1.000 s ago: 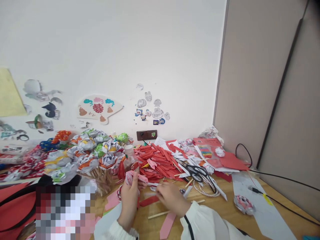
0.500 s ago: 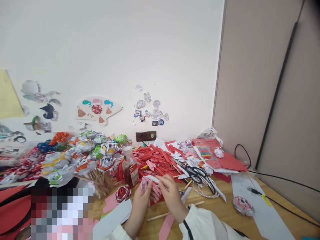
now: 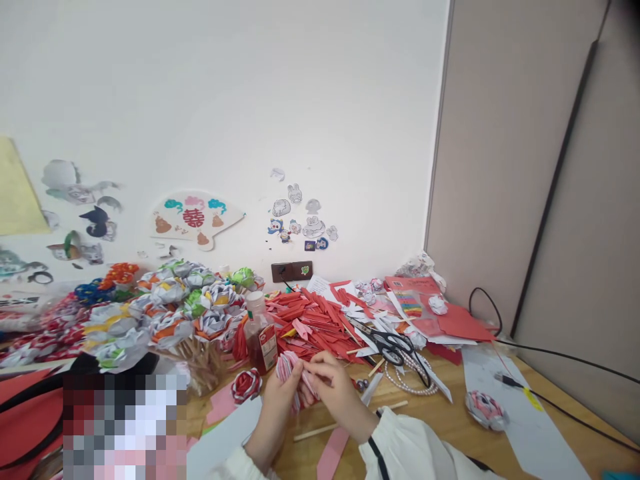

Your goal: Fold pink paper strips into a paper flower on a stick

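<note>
A pink and white striped folded-paper bundle (image 3: 286, 367) is held between both hands, low in the middle of the view. My left hand (image 3: 278, 399) grips it from the left, thumb on top. Pinched against its right side are the fingers of my right hand (image 3: 336, 385). A red and white paper flower (image 3: 246, 386) lies left of my left hand, and a glue bottle (image 3: 261, 340) stands behind it. Beyond the hands is a heap of folded red paper strips (image 3: 320, 320).
Black-handled scissors (image 3: 393, 345) and a pearl string (image 3: 410, 381) lie to the right. Many paper flowers on sticks (image 3: 170, 293) stand at the left. A pink paper flower (image 3: 485, 409) and a black cable (image 3: 575, 413) are at the far right. A wooden stick (image 3: 315, 433) lies near the front.
The striped bundle and my left hand have shifted slightly left. The white piece seen earlier at my right fingertips no longer shows, and those fingers are now bent closer to the bundle.
</note>
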Available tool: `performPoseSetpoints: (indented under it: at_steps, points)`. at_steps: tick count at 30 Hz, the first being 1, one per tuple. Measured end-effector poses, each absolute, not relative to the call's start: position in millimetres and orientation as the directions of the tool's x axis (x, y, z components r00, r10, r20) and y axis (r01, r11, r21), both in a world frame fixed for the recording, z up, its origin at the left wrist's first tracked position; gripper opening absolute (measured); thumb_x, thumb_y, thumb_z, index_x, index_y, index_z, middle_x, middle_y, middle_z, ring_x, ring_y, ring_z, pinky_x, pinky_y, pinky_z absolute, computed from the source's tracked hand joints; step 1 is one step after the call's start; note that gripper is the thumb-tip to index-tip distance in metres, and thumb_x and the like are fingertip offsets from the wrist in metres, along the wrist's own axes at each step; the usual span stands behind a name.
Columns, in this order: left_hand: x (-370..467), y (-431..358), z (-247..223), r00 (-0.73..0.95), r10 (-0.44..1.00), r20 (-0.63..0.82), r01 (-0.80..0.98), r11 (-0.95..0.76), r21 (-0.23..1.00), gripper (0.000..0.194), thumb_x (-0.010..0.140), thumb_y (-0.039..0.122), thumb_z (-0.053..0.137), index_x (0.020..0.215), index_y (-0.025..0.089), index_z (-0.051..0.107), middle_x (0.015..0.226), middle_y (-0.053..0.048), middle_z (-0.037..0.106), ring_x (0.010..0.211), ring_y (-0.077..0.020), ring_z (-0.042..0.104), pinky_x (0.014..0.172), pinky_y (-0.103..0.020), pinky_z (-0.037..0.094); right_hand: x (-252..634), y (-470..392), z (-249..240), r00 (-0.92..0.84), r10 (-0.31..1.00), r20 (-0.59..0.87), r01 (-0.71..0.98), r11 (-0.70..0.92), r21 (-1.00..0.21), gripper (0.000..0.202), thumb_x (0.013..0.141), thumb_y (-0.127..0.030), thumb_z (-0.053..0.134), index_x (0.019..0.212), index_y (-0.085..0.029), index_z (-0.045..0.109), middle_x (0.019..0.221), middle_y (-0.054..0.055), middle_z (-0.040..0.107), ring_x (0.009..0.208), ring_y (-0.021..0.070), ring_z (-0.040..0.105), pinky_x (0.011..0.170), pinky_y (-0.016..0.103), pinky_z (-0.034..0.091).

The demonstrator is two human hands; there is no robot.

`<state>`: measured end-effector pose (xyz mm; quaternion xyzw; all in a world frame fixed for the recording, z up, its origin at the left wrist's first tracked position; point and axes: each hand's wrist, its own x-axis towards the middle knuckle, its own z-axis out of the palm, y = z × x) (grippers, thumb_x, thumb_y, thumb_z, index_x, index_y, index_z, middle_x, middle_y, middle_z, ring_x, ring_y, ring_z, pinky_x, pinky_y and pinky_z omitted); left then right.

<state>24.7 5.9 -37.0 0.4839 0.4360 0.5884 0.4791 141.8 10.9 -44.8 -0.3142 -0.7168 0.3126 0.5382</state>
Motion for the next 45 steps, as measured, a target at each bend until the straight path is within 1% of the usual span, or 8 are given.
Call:
performPoseSetpoints:
  at_steps: [4,11,14,20,31,36,41,45]
  points:
    - [20,7,-34,-0.144,0.980,0.139,-0.184,-0.165,0.969,0.038,0.066,0.051,0.061,0.051,0.018,0.050,0.037,0.003,0.053,0.034,-0.0112,0.047,0.038,-0.020,0.036,142,8,-44,-0.203,0.795,0.571,0.150,0.602,-0.784,0.032,0.079,-0.020,0.056,0.110,-0.023,0.059,0.090,0.003,0.054,0.083,0.0153,0.054,0.074,0.026,0.043]
    - [18,6,-35,-0.145,0.977,0.157,-0.221,-0.187,0.957,0.035,0.068,0.045,0.062,0.048,0.019,0.050,0.037,0.001,0.053,0.034,-0.0118,0.046,0.039,-0.021,0.036,134,3,-46,-0.229,0.769,0.596,0.238,0.638,-0.732,0.022,0.087,-0.017,0.044,0.091,-0.020,0.065,0.074,0.001,0.054,0.072,0.0136,0.052,0.067,0.024,0.040]
    - [17,8,-32,-0.188,0.961,0.204,-0.299,-0.254,0.920,0.023,0.067,0.041,0.065,0.071,0.019,0.057,0.042,0.003,0.055,0.036,-0.0120,0.047,0.037,-0.021,0.036,133,3,-48,-0.177,0.787,0.591,0.224,0.617,-0.754,0.022,0.087,-0.018,0.044,0.097,-0.020,0.064,0.075,0.001,0.054,0.069,0.0132,0.052,0.064,0.023,0.041]
    - [12,14,-31,-0.248,0.938,0.243,-0.292,-0.311,0.904,0.050,0.064,0.039,0.068,0.107,0.018,0.050,0.042,0.008,0.054,0.034,-0.0111,0.046,0.035,-0.019,0.037,132,-3,-46,-0.202,0.809,0.552,0.202,0.586,-0.785,0.024,0.089,-0.023,0.042,0.103,-0.021,0.062,0.077,0.002,0.053,0.069,0.0138,0.051,0.062,0.023,0.041]
    - [13,15,-34,-0.218,0.941,0.258,-0.323,-0.319,0.891,0.037,0.064,0.037,0.068,0.089,0.019,0.050,0.044,0.008,0.054,0.035,-0.0098,0.047,0.036,-0.019,0.038,133,-5,-41,-0.214,0.784,0.583,0.205,0.619,-0.758,0.024,0.088,-0.020,0.044,0.103,-0.022,0.062,0.082,0.003,0.058,0.077,0.0152,0.053,0.069,0.024,0.041]
    - [21,9,-28,-0.190,0.967,0.168,-0.370,-0.229,0.900,0.051,0.069,0.042,0.063,0.111,0.020,0.045,0.048,0.007,0.055,0.035,-0.0112,0.049,0.034,-0.020,0.037,131,-2,-44,-0.124,0.768,0.629,0.234,0.638,-0.733,0.023,0.086,-0.014,0.043,0.091,-0.018,0.065,0.076,0.002,0.055,0.069,0.0130,0.053,0.063,0.022,0.042]
    - [22,6,-30,-0.160,0.981,0.106,-0.420,-0.165,0.892,0.050,0.071,0.037,0.063,0.115,0.020,0.046,0.083,-0.007,0.067,0.068,-0.0199,0.065,0.053,-0.026,0.050,137,-2,-45,-0.050,0.671,0.740,0.313,0.714,-0.627,0.030,0.085,-0.010,0.039,0.106,-0.019,0.060,0.081,0.004,0.055,0.074,0.0138,0.054,0.066,0.023,0.043]
    - [23,1,-26,-0.077,0.987,0.141,-0.492,-0.161,0.855,0.044,0.074,0.038,0.060,0.113,0.018,0.052,0.112,-0.012,0.061,0.104,-0.0234,0.057,0.084,-0.033,0.047,138,-5,-46,-0.063,0.634,0.771,0.386,0.728,-0.567,0.034,0.086,-0.010,0.038,0.112,-0.020,0.057,0.082,0.005,0.056,0.075,0.0151,0.053,0.068,0.026,0.044]
